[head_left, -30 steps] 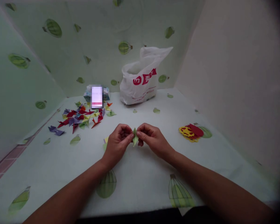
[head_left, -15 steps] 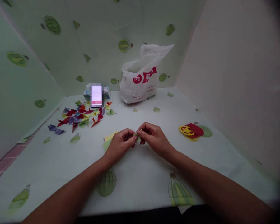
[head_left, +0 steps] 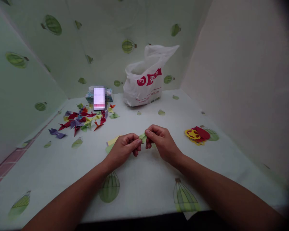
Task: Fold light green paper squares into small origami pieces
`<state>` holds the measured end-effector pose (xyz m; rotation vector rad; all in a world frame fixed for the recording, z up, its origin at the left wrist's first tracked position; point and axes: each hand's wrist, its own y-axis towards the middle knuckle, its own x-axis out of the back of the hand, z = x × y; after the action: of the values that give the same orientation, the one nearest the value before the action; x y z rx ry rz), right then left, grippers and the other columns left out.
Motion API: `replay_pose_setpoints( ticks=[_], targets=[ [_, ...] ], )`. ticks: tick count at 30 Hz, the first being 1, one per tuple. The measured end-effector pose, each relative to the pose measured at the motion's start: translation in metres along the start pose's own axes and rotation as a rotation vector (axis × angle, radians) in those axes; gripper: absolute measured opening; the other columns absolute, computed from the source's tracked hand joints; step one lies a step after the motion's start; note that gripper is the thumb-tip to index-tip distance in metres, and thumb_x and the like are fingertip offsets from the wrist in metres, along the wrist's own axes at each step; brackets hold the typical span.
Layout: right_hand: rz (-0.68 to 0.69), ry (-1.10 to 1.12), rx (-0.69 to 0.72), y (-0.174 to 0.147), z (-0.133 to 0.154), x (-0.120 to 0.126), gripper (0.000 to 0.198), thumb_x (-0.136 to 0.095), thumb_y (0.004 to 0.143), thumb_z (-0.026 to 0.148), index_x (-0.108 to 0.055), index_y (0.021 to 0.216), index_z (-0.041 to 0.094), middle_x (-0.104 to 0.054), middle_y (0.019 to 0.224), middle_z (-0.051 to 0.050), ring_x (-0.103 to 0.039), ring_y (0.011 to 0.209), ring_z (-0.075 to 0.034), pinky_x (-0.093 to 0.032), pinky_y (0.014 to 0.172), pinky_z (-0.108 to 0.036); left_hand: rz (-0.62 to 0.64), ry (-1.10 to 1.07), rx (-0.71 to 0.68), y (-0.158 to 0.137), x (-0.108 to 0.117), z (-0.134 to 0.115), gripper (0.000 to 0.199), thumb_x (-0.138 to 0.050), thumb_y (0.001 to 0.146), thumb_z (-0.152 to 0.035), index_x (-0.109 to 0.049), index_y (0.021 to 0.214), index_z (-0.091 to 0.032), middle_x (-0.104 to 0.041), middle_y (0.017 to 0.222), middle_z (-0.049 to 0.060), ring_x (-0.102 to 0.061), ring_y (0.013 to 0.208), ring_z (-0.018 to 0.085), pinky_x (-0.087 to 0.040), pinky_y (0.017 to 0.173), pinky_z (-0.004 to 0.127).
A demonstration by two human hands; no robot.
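A small folded piece of light green paper [head_left: 143, 138] is held between my two hands, above the table. My left hand [head_left: 126, 145] pinches its left side between thumb and fingers. On its right side, the thumb and forefinger of my right hand [head_left: 160, 140] are closed on it. How the paper is folded in detail is partly hidden by my fingertips. Partly covered by my left hand, flat sheets of yellow and green paper [head_left: 112, 141] lie on the tablecloth.
Folded paper birds [head_left: 83, 120] in several colours are heaped at the back left, before a tissue box [head_left: 109, 95] and a lit, blurred phone [head_left: 99, 98]. A white plastic bag [head_left: 144, 86] stands at the back. Red and yellow cut-outs [head_left: 197, 134] lie to the right.
My hands have drawn slightly apart, and more of the green paper shows between them. The things on the table have stayed where they were.
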<state>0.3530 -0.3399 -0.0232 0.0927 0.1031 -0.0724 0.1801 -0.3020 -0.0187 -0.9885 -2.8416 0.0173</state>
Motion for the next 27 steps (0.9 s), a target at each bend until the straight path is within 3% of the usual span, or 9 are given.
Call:
replay_pose_setpoints(
  ticks=[6,11,17,22,27],
  targets=[
    [0.12,0.038,-0.081,0.0047,0.001,0.0016,0.028,-0.07,0.08,0.041,-0.058,0.072,0.017,-0.058,0.057,0.004,-0.053,0.048,-0.009,-0.045,0.052,-0.025,-0.024,0.079,-0.008,0.0014,0.0007,-0.0013,0.026,-0.06,0.088,-0.037,-0.058,0.072,-0.016,-0.056,0.061,-0.003,-0.048,0.051,0.008,-0.038,0.053,0.022],
    [0.06,-0.015,-0.034,0.0033,0.0006,-0.0005,0.026,-0.068,0.082,0.039,-0.057,0.071,0.017,-0.058,0.057,0.004,-0.053,0.049,-0.009,-0.044,0.051,-0.024,-0.039,0.076,-0.036,0.0015,0.0004,0.0002,0.028,-0.061,0.088,-0.044,-0.06,0.084,-0.016,-0.059,0.068,-0.002,-0.053,0.056,0.01,-0.043,0.057,0.024],
    [0.062,-0.166,0.038,-0.0015,0.0007,-0.0049,0.023,-0.064,0.085,0.035,-0.058,0.072,0.017,-0.06,0.056,0.002,-0.055,0.051,-0.01,-0.044,0.054,-0.025,-0.059,0.17,-0.06,-0.0002,-0.0005,0.0018,0.033,-0.057,0.091,-0.047,-0.056,0.077,-0.017,-0.058,0.064,-0.003,-0.051,0.054,0.009,-0.04,0.054,0.023],
    [0.061,-0.154,0.002,-0.0015,0.0024,-0.0044,0.022,-0.063,0.083,0.032,-0.055,0.068,0.018,-0.057,0.058,0.004,-0.055,0.049,-0.01,-0.044,0.052,-0.025,-0.14,0.208,-0.099,-0.0009,-0.0001,-0.0008,0.034,-0.052,0.095,-0.041,-0.053,0.071,-0.017,-0.053,0.058,-0.005,-0.045,0.05,0.007,-0.036,0.051,0.021],
    [0.095,-0.095,-0.033,0.0006,0.0009,-0.0023,0.022,-0.063,0.082,0.031,-0.055,0.067,0.018,-0.056,0.057,0.004,-0.053,0.047,-0.009,-0.044,0.052,-0.025,-0.212,0.084,-0.057,0.0016,0.001,0.0015,0.033,-0.056,0.093,-0.042,-0.051,0.071,-0.018,-0.052,0.058,-0.005,-0.044,0.048,0.007,-0.035,0.048,0.021]
  ],
)
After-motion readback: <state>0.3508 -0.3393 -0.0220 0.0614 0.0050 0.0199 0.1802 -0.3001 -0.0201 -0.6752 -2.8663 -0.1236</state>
